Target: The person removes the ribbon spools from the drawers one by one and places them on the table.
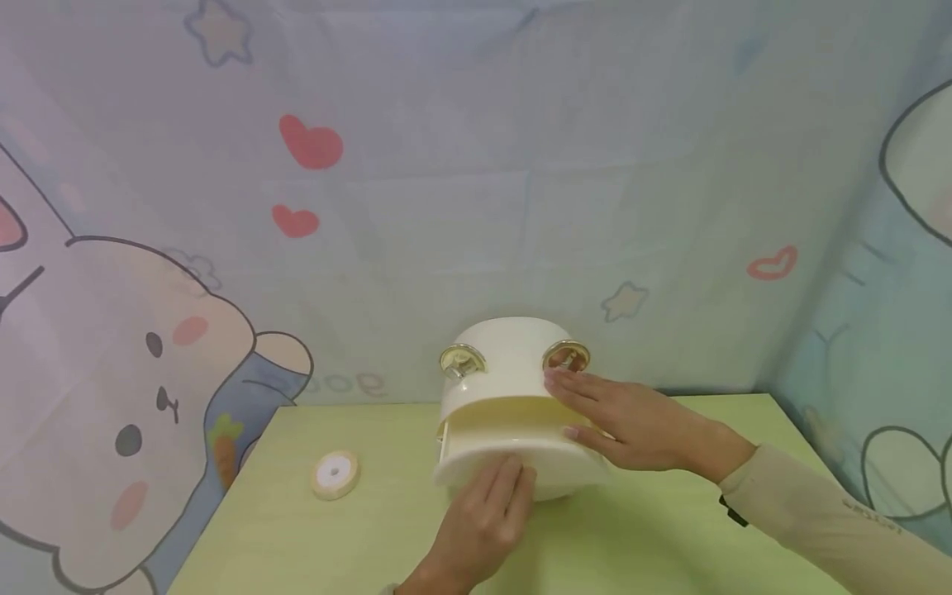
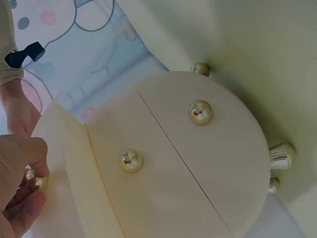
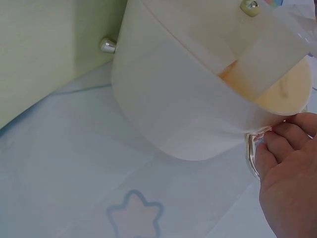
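Note:
A rounded white storage box (image 1: pixel 513 347) with gold fittings stands on the table. Its top drawer (image 1: pixel 521 463) is pulled partway out, with the cream inside showing. My left hand (image 1: pixel 483 521) is at the drawer front, where thumb and fingers pinch its gold knob (image 2: pixel 42 183) in the left wrist view. My right hand (image 1: pixel 632 421) lies against the box's top edge, fingers extended, with fingertips by the right gold ring handle (image 1: pixel 567 355). Another ring handle (image 1: pixel 463 361) sits on the left. Two closed drawer fronts below carry gold knobs (image 2: pixel 131 161).
A roll of cream ribbon (image 1: pixel 335 473) lies on the green tabletop (image 1: pixel 290 537) left of the box. Behind the table hangs a printed cloth (image 1: pixel 446 223) with hearts, stars and a rabbit. Gold feet (image 2: pixel 281 156) raise the box.

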`<state>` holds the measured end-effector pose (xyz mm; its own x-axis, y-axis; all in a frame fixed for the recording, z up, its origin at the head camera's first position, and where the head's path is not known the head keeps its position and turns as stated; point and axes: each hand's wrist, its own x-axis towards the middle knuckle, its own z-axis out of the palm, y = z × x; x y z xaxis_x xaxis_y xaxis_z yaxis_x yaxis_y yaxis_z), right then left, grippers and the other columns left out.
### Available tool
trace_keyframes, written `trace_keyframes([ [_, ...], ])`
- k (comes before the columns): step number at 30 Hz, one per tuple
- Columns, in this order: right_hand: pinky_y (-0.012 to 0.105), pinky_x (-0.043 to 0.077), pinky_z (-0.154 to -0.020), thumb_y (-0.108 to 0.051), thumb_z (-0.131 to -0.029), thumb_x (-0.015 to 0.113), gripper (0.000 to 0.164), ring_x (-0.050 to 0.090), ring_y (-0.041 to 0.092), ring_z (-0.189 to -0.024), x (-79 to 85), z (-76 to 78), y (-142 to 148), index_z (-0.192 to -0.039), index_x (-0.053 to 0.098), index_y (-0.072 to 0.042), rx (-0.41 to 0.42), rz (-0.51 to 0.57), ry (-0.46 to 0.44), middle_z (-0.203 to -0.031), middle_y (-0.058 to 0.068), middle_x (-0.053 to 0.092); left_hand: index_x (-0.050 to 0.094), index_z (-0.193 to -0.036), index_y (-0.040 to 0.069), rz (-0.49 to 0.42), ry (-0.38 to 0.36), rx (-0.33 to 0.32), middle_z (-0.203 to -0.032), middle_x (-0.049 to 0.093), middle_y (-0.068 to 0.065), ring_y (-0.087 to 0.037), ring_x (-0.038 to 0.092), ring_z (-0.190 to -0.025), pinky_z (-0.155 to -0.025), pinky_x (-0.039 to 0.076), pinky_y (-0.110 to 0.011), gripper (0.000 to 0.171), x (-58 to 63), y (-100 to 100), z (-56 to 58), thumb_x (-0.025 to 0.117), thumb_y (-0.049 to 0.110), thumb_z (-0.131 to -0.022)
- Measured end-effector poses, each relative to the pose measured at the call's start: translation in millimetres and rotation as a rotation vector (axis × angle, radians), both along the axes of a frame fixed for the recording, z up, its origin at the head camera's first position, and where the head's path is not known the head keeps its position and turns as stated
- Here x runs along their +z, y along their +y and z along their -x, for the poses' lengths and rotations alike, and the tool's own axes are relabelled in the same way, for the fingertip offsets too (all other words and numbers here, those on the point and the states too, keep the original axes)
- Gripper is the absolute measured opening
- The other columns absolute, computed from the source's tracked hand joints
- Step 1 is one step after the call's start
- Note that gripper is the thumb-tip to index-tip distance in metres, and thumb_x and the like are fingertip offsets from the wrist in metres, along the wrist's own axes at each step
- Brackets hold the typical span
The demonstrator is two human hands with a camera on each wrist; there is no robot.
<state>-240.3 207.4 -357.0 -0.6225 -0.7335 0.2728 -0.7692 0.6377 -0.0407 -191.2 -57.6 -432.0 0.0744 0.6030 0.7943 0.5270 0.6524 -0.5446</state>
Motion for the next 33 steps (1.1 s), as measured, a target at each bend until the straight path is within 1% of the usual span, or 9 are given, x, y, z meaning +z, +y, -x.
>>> trace_keyframes([
  [2,0.047,0.047,-0.117,-0.042,-0.109,0.051,0.063,0.042,0.027,-0.155,0.5,-0.7,0,-0.163,0.038,-0.011,0.004,0.001,0.012,-0.170,0.006,0.038,0.073,-0.097,-0.001,-0.014,-0.014,-0.009,-0.096,0.072,-0.012,-0.022,0.071,-0.088,-0.083,0.061,-0.028,0.023,0.4,1,1.3,0.050,0.002,-0.101],
  [6,0.047,0.048,-0.117,-0.040,-0.110,0.051,0.061,0.042,0.027,-0.155,0.6,-1.4,0,-0.162,0.039,-0.012,0.017,0.013,0.017,-0.170,0.006,0.038,0.073,-0.096,-0.001,-0.030,-0.011,-0.016,-0.095,0.071,-0.012,-0.022,0.070,-0.086,-0.081,0.061,-0.027,0.024,1.8,0,3.0,0.049,0.004,-0.099],
  [10,0.048,0.046,-0.118,-0.040,-0.110,0.050,0.061,0.041,0.026,-0.156,1.4,-1.0,-2,-0.163,0.037,-0.013,0.022,0.024,-0.007,-0.170,0.004,0.037,0.073,-0.097,0.000,-0.035,-0.009,-0.005,-0.094,0.071,-0.011,-0.021,0.070,-0.086,-0.080,0.061,-0.027,0.025,2.7,-1,4.6,0.049,0.005,-0.099],
  [16,0.048,0.045,-0.119,-0.045,-0.110,0.048,0.064,0.039,0.027,-0.157,3.4,-1.2,-2,-0.164,0.036,-0.013,-0.001,0.011,-0.029,-0.172,0.004,0.034,0.073,-0.098,0.000,-0.025,-0.019,0.003,-0.095,0.071,-0.010,-0.021,0.069,-0.086,-0.081,0.060,-0.027,0.024,3.8,-2,8.4,0.049,0.005,-0.098],
  [20,0.048,0.044,-0.120,-0.047,-0.110,0.048,0.066,0.038,0.027,-0.158,3.6,-1.9,-2,-0.164,0.034,-0.013,-0.009,-0.002,-0.031,-0.172,0.004,0.033,0.073,-0.099,0.000,-0.028,-0.051,0.002,-0.095,0.071,-0.009,-0.020,0.069,-0.085,-0.081,0.060,-0.026,0.025,3.7,-2,10.7,0.048,0.004,-0.098],
  [25,0.049,0.046,-0.118,-0.047,-0.110,0.047,0.065,0.038,0.027,-0.157,3.3,-2.6,-2,-0.164,0.035,-0.013,-0.015,-0.004,-0.024,-0.172,0.004,0.034,0.073,-0.099,0.001,-0.041,-0.092,0.016,-0.096,0.072,-0.009,-0.020,0.070,-0.087,-0.082,0.061,-0.026,0.026,4.1,-1,15.4,0.048,0.004,-0.098],
  [29,0.048,0.046,-0.118,-0.049,-0.109,0.048,0.067,0.037,0.025,-0.158,2.8,-3.2,-2,-0.165,0.034,-0.014,-0.030,-0.003,-0.040,-0.173,0.002,0.031,0.073,-0.100,0.001,-0.042,-0.106,0.033,-0.097,0.072,-0.009,-0.020,0.070,-0.088,-0.083,0.061,-0.026,0.027,4.1,0,19.3,0.046,0.005,-0.098],
  [33,0.047,0.044,-0.120,-0.051,-0.108,0.049,0.069,0.034,0.024,-0.160,2.0,-4.5,-2,-0.165,0.032,-0.015,-0.036,-0.004,-0.063,-0.174,0.000,0.029,0.073,-0.099,0.001,-0.039,-0.123,0.036,-0.096,0.071,-0.008,-0.019,0.069,-0.087,-0.081,0.061,-0.025,0.027,4.6,1,23.2,0.046,0.004,-0.097],
])
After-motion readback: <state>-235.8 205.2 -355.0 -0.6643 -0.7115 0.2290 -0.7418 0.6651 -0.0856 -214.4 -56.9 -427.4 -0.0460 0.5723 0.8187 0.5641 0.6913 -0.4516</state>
